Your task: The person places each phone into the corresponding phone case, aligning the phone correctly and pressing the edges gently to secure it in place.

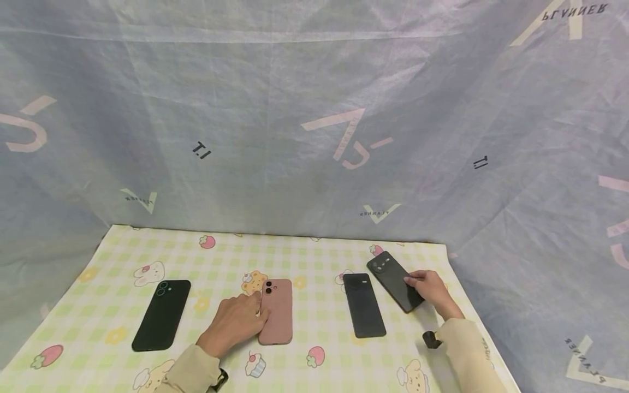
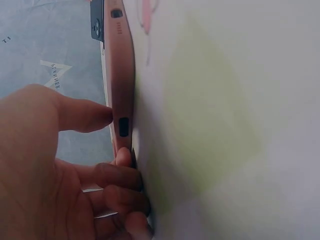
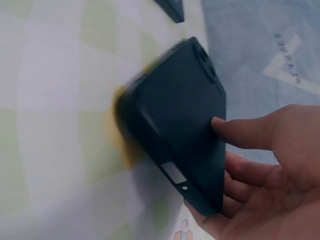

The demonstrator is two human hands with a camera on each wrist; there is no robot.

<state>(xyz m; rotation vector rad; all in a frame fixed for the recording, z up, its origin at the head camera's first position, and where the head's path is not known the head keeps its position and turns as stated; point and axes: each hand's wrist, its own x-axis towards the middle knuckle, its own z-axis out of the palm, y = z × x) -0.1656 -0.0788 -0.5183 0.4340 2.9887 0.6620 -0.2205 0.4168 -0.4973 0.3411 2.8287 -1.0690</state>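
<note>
My left hand grips the left edge of a pink phone, its thumb on the back of the case and its other fingers curled along the side. In the left wrist view the phone's lower end shows port openings. At the right, my right hand pinches a dark phone with a round camera area, thumb on its back and fingers beneath. That phone's right side is tilted up from the table in the right wrist view, where a pale rectangular cut-out shows in its end.
Between the hands lies another dark phone. A black phone with two ringed lenses lies at the left. A green-checked cloth with cartoon prints covers the table. Grey-blue printed fabric hangs behind and at the sides.
</note>
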